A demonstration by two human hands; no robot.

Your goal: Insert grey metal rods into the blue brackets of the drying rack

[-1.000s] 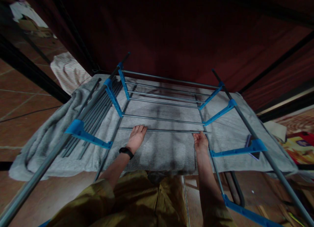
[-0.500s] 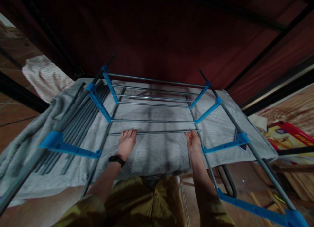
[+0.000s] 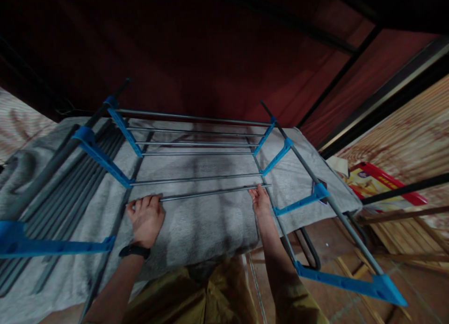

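A thin grey metal rod (image 3: 203, 193) runs between my hands, across the near part of a rack frame of grey tubes and blue plastic brackets. My left hand (image 3: 146, 217), with a black band on its wrist, has its fingers wrapped over the rod near the left upright. My right hand (image 3: 261, 201) pinches the rod close to its right end, beside the right upright. Beyond it, another crossbar (image 3: 196, 179) joins the left blue bracket (image 3: 101, 158) and the right blue bracket (image 3: 277, 156). Several more crossbars lie farther back.
Several loose grey tubes (image 3: 70, 198) lie at the left on a grey blanket (image 3: 210, 221). A dark phone-like object (image 3: 320, 189) is under the right tube. At the right are a red and yellow box (image 3: 379, 183) and wooden pieces (image 3: 403, 240). Dark red fabric (image 3: 196, 48) hangs behind.
My view has shifted to the right. My left hand has slid outward along the rod to its left end, by the left upright. My right hand keeps its pinch near the right end.
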